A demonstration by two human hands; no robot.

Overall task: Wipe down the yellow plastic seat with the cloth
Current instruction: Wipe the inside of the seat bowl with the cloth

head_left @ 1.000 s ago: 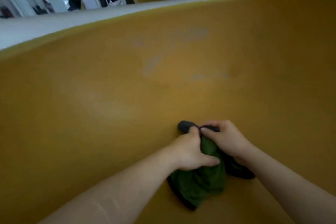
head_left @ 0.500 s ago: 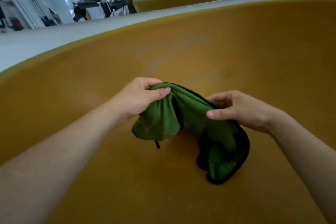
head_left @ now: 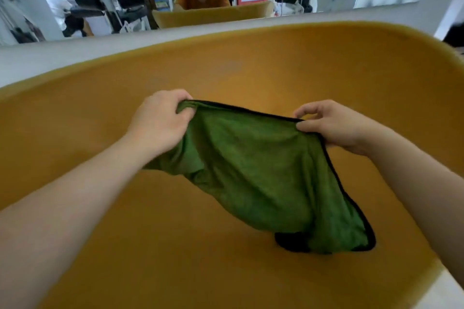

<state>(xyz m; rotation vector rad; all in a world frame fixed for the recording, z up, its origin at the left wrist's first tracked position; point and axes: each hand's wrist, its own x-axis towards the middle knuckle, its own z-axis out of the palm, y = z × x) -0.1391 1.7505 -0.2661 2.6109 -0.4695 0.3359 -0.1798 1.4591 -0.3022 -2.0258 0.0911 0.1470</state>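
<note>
Curved yellow seat (head_left: 251,70) — fuzzy cloth (head_left: 263,170) (green)

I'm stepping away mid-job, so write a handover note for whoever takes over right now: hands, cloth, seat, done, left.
Left hand grips one top corner of the green cloth; right hand pinches the other end of its top edge.
Cloth hangs spread between them over the yellow seat, low corner near its surface.
Done: cloth held open.
Left: press it on the seat and wipe; how much is already wiped cannot be told.
</note>
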